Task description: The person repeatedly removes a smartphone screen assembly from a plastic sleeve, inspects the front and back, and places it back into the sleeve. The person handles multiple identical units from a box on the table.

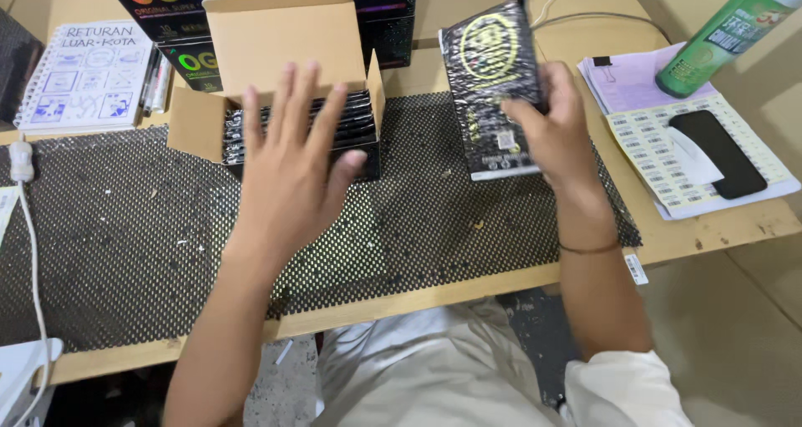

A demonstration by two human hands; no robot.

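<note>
Our left hand (292, 155) hovers, fingers spread, over the cardboard box (276, 68) — right of it, our right hand (547, 126) grips a black packet (489, 76).

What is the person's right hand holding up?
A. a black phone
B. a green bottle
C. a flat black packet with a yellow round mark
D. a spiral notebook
C: the right hand grips a flat black packet with a yellow round mark, while the green bottle, spiral notebook and black phone lie untouched on the table.
</note>
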